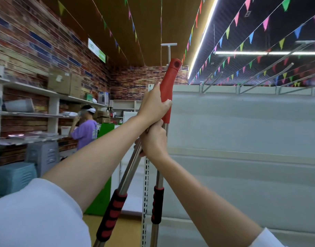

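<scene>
Fingers [166, 102] of L hand [153, 106] grip red handle [169, 86]; R hand [154, 139] grips steel poles [131, 165] (cardboard boxes [64, 82] shut)

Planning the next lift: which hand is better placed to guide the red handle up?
Left, probably: the left hand grips the red handle itself; the right hand holds the steel poles below it.

At frame centre our left hand [154, 106] grips the handle [169, 86], directly above our right hand [154, 139] on the two poles [130, 168]. Shelves [28, 85] stand at the left, a panel [242, 125] at the right, a person [85, 131] behind, between them.
</scene>
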### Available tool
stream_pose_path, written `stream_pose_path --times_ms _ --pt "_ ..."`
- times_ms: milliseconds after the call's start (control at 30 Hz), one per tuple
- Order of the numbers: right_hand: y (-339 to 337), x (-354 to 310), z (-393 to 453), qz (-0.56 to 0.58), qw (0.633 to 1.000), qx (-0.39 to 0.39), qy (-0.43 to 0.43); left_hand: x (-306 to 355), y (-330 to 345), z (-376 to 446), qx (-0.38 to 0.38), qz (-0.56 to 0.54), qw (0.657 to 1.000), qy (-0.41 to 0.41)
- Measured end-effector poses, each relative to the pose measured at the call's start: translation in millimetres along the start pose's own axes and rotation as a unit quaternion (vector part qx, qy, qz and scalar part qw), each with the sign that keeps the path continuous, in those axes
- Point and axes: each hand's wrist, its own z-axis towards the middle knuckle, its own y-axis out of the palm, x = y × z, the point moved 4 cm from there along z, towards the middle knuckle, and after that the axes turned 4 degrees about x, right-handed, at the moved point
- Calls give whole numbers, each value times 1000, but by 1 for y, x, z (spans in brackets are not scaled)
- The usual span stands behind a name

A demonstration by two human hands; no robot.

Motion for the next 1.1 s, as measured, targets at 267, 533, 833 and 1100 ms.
stream_pose_path --times_ms 267,533,833,1100 --pt "19 1 10 54 998 -3 17 -4 -5 4 -19 37 998 42" --pt "20 3 15 80 996 -23 24 -4 -11 2 -9 58 996 72" --pt "30 21 7 76 995 -50 30 -25 -8 -13 8 35 998 54" --pt "24 6 12 48 998 -23 -13 -16 -23 -3 56 -5 997 44"
